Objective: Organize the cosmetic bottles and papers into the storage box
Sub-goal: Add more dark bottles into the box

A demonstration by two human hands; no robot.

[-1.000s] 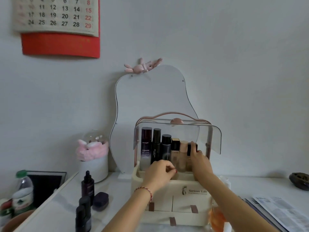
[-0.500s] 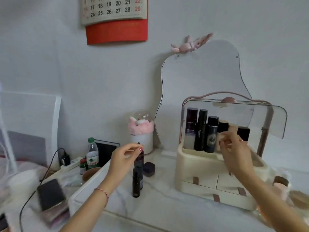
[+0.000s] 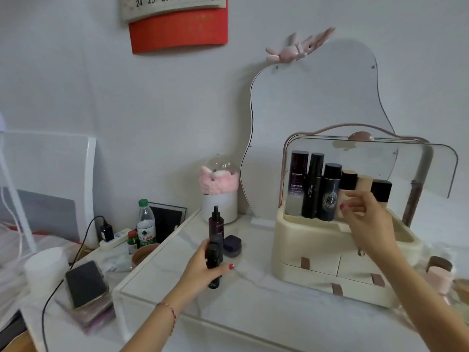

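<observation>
A cream storage box (image 3: 314, 240) with small drawers and a raised clear lid stands on the white table. Inside it are three dark bottles (image 3: 313, 185) and, to their right, beige bottles with black caps (image 3: 380, 189). My left hand (image 3: 203, 266) grips a short black bottle (image 3: 213, 265) standing on the table. Just behind it stands a taller dark dropper bottle (image 3: 216, 228), and a dark purple compact (image 3: 232, 245) lies to the right. My right hand (image 3: 365, 219) hovers over the box's front rim with fingers loosely curled, holding nothing that I can see.
A wavy mirror (image 3: 312, 97) leans on the wall behind the box. A white cup with pink fluff (image 3: 220, 196) stands at the back. On the lower surface to the left are a water bottle (image 3: 146, 226), a power strip, a phone (image 3: 85, 283) and cables. Jars (image 3: 439, 269) sit right of the box.
My left hand has dropped from the dropper bottle's top to the short black bottle and closed round it. The right hand has drawn slightly back from the bottles in the box.
</observation>
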